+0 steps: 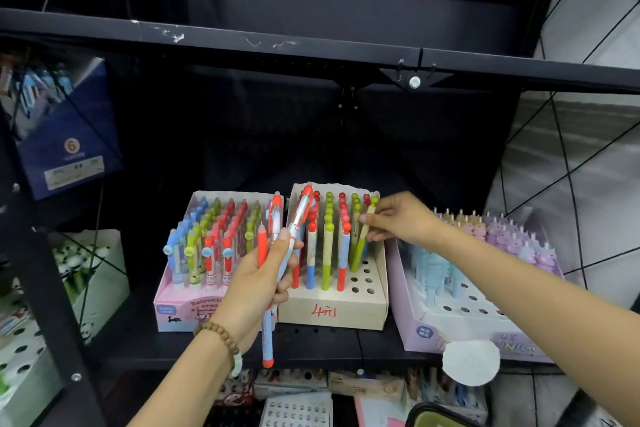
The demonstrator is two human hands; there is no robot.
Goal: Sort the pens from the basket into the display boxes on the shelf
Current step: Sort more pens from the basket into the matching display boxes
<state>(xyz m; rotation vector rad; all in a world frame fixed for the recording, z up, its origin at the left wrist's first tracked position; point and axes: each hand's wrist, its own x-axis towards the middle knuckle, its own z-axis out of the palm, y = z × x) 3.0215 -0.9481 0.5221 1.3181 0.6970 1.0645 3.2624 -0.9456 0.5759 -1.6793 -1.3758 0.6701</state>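
The right hand (398, 222) pinches a green pen (359, 251) by its upper barrel, thumb and fingertips closed on it. The pen leans at the back right of the tan box (360, 312), tip down among the holes; whether it sits in one I cannot tell. The left hand (263, 274) grips a bundle of red-and-blue pens (276, 218) just in front of that box, one hanging lower than the rest. On the shelf (311, 340), a pink box (173, 305) stands just left and a lilac box (408, 295) just right. Likely risks: the slanted pen misses its hole or tips its neighbours, and the low pen slips from the bundle.
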